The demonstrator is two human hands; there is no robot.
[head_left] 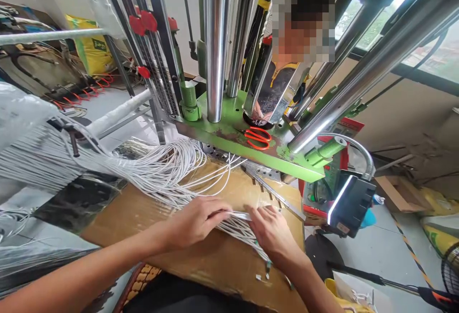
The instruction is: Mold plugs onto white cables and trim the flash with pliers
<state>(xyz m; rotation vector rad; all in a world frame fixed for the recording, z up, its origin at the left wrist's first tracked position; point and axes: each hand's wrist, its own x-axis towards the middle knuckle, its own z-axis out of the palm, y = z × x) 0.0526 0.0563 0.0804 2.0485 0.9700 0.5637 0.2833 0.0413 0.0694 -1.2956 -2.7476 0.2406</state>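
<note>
Two bare hands, the left hand (195, 222) and the right hand (268, 234), are almost closed, and together they pinch one flat group from a big bundle of many thin white wires (161, 174). The bundle lies on a brown cardboard sheet (215, 267) under the fingers (215, 206). One pair of orange-handled scissors (257, 138) lies on a green metal plate (218, 131) beyond the fingers.

from where i stand, a brown cardboard-covered surface (118, 222) fills the lower middle of the frame. a loose mass of white wires (161, 174) spreads across it from the left, a slotted metal strip (267, 191) lies along its upper right edge, and a few small white terminals (261, 278) sit near the bottom. higher up at centre, orange-handled scissors (257, 138) rest on a green steel plate (229, 133).
</note>
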